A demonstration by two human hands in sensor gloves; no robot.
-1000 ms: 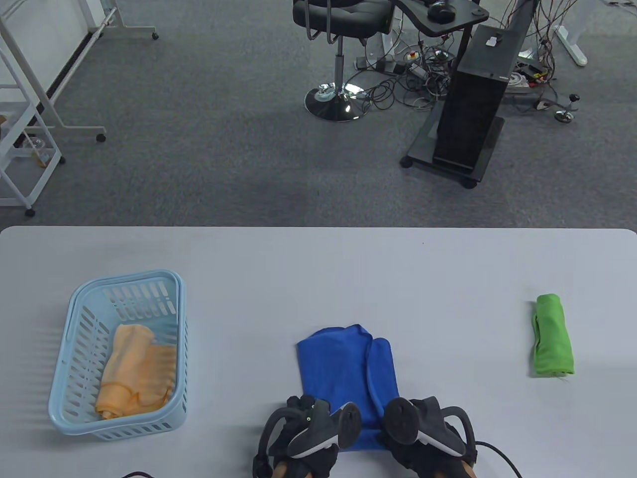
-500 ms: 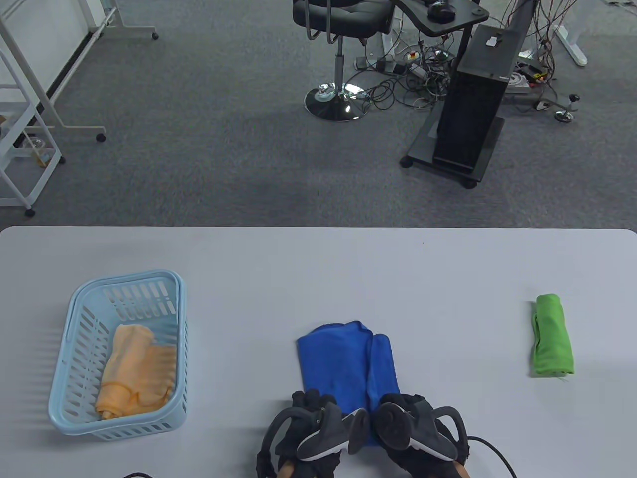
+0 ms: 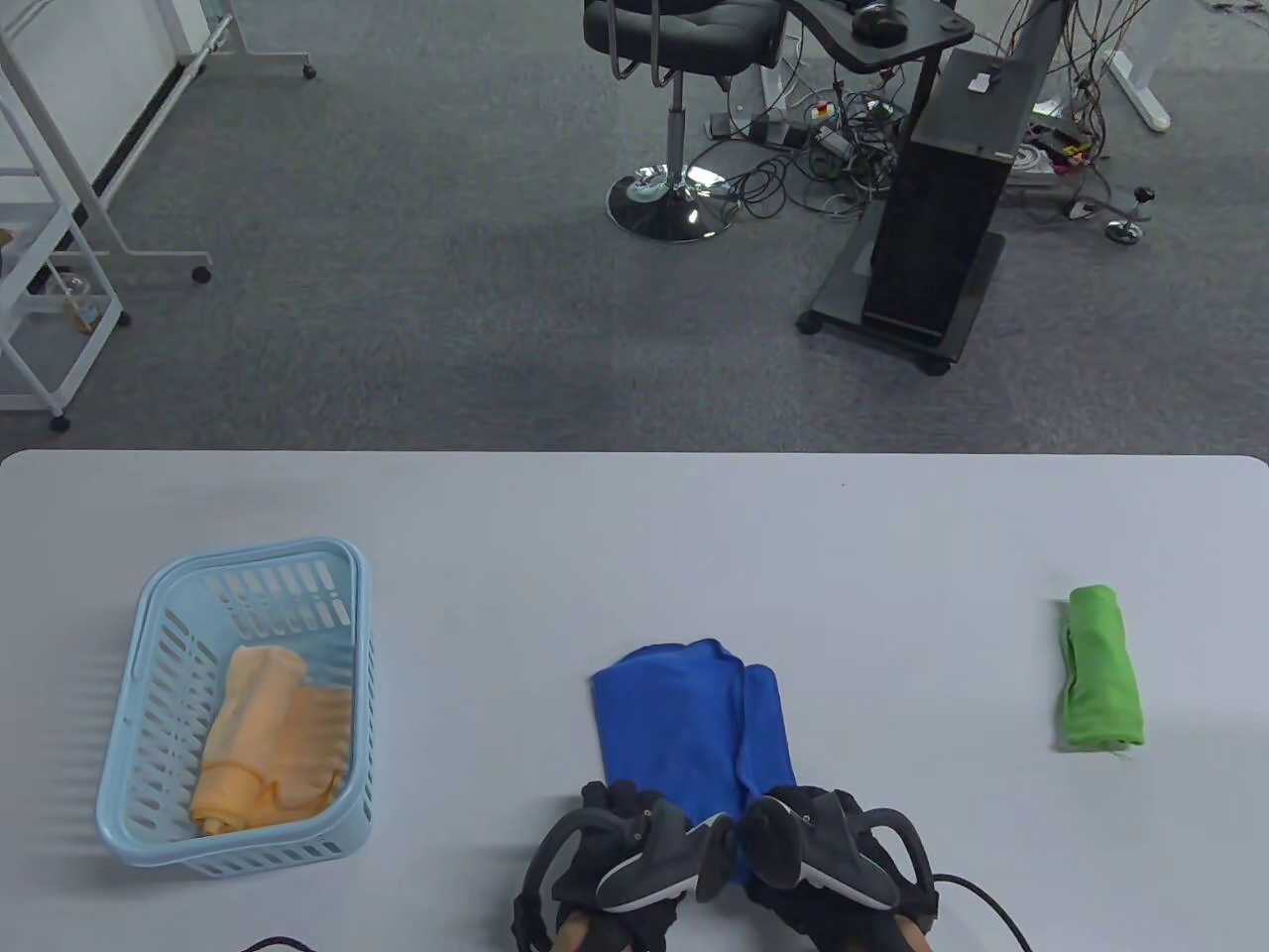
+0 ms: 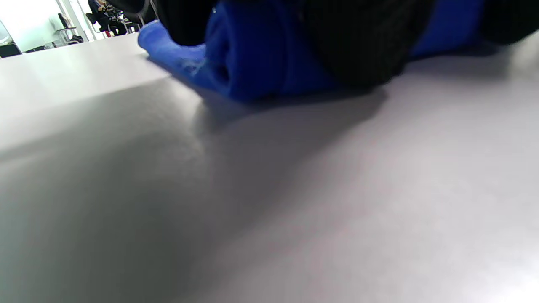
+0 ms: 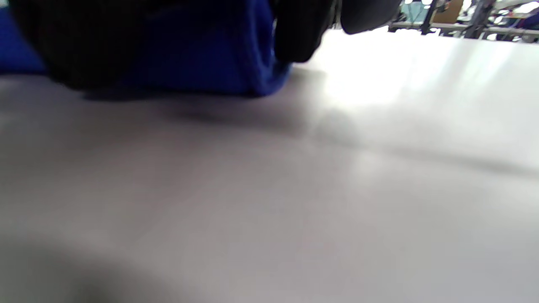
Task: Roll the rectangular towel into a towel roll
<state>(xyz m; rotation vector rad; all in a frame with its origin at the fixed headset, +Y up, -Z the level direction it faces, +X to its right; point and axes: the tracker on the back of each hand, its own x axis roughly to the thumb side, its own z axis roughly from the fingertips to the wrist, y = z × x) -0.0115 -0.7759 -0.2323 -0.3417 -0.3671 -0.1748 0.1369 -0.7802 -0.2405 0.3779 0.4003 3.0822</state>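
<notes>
Here, the blue towel (image 3: 689, 724) is laid near the middle of the worktop's (image 3: 634, 535) front edge, its near end turned up into a small roll. That roll is gripped by both hands: the left hand (image 3: 620, 858) is curled over its left part and the right hand (image 3: 833, 853) over its right, with gloved fingers (image 4: 358, 46) wrapped round the cloth in the wrist views. A basket (image 3: 149, 615) holding an orange towel (image 3: 273, 734) is set toward the left edge. A green roll (image 3: 1100, 669) is seen near the right edge, well apart from the hands.
</notes>
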